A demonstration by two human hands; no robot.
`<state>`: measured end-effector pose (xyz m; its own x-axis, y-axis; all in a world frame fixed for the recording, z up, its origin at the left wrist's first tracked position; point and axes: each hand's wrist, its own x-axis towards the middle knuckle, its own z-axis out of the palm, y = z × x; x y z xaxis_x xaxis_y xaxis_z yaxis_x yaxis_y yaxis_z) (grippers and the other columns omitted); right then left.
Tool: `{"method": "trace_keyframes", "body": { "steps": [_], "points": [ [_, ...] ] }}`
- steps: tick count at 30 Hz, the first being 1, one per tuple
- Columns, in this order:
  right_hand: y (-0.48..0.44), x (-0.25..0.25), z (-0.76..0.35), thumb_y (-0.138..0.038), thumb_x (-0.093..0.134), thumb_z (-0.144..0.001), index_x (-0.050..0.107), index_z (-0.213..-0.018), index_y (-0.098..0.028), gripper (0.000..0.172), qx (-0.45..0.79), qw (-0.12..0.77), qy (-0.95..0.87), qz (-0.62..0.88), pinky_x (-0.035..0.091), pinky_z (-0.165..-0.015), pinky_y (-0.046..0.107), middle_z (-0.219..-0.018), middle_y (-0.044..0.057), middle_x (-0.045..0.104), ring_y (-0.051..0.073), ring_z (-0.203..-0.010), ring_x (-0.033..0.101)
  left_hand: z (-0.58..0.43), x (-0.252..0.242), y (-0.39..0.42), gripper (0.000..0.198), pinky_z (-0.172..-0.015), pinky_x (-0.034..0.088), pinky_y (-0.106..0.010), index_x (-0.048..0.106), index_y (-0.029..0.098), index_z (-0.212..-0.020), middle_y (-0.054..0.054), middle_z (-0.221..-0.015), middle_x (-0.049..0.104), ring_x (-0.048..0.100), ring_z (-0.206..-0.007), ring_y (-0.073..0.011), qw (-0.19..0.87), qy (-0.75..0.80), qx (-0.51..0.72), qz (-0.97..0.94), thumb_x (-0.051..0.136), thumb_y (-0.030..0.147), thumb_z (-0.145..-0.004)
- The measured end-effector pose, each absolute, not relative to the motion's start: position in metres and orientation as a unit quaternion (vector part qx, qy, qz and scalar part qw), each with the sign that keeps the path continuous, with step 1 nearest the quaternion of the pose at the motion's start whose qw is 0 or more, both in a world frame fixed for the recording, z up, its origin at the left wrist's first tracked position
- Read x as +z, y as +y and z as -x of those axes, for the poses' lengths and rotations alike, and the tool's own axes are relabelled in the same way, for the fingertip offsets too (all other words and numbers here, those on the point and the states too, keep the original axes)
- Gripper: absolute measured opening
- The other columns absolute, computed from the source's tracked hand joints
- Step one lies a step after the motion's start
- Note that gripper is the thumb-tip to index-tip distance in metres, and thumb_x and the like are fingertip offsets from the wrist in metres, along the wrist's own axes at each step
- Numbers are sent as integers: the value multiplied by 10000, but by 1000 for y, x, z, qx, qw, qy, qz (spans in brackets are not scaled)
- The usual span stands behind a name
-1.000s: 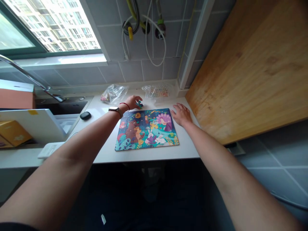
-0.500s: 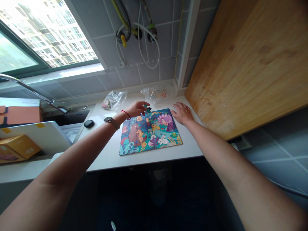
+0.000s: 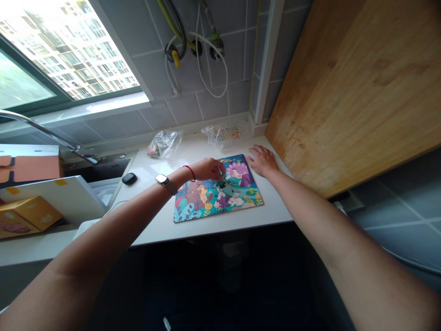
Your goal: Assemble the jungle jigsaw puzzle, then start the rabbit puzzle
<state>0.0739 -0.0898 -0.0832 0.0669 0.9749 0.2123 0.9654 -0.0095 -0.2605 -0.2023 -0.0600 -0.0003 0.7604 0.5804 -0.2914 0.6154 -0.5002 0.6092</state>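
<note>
A colourful jigsaw puzzle (image 3: 206, 210) with rabbits, a bear and a peacock lies flat on the white counter (image 3: 151, 232). Over its upper middle, my left hand (image 3: 211, 169) pinches a small puzzle piece (image 3: 223, 176), which the fingers partly cover. The wrist and hand hide part of the puzzle's upper left. My right hand (image 3: 262, 160) rests on the counter beside the puzzle's upper right corner, fingers spread and holding nothing.
Two clear plastic bags, one crumpled (image 3: 165, 143) and one flat with a printed sheet (image 3: 222, 132), lie along the wall. A black oval case (image 3: 129, 178) sits near the sink (image 3: 99, 171). Boxes (image 3: 32, 214) stand at left; a wooden panel (image 3: 351, 92) rises at right.
My left hand has moved right and down with the puzzle piece, from the puzzle's top edge to over its middle. My right hand stays in place.
</note>
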Motion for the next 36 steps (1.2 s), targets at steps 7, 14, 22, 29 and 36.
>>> {"method": "trace_keyframes", "body": {
  "steps": [7, 14, 22, 29, 36],
  "points": [
    [-89, -84, -74, -392, 511, -1025, 644, -1436, -187, 478, 16, 172, -681, 711, 370, -1215, 484, -1595, 138, 540, 316, -1479, 462, 195, -9, -53, 215, -724, 534, -243, 843, 226, -1055, -3, -825, 807, 725, -753, -154, 276, 341, 32, -898, 721, 296, -892],
    [-89, -84, -74, -394, 510, -1023, 645, -1434, -181, 482, 11, 172, -682, 711, 377, -1209, 485, -1593, 141, 543, 322, -1475, 469, 190, -28, -58, 312, -865, 574, -286, 816, 247, -1166, -36, -1070, 820, 747, -868, -187, 212, 367, 33, -905, 763, 283, -861],
    [-89, -86, -74, -395, 514, -1021, 649, -1431, -193, 477, 14, 174, -680, 712, 372, -1212, 484, -1596, 134, 542, 319, -1480, 465, 208, -27, -73, 314, -887, 577, -303, 797, 246, -1201, -73, -1168, 774, 735, -884, -186, 172, 318, 22, -932, 777, 301, -892],
    [-90, -84, -73, -388, 531, -1017, 651, -1426, -190, 470, 12, 177, -679, 713, 373, -1212, 488, -1589, 141, 548, 326, -1476, 469, 214, -30, -83, 276, -939, 578, -293, 814, 271, -1161, -59, -1208, 747, 737, -1007, -193, 161, 306, 29, -938, 706, 198, -916],
    [-90, -82, -73, -386, 519, -1023, 649, -1430, -180, 475, 10, 175, -679, 713, 377, -1212, 486, -1590, 141, 546, 321, -1474, 472, 219, -34, -89, 384, -1026, 560, -321, 835, 304, -1048, -16, -1245, 742, 727, -1089, -190, 125, 273, 29, -954, 565, 65, -916]
  ]
}}
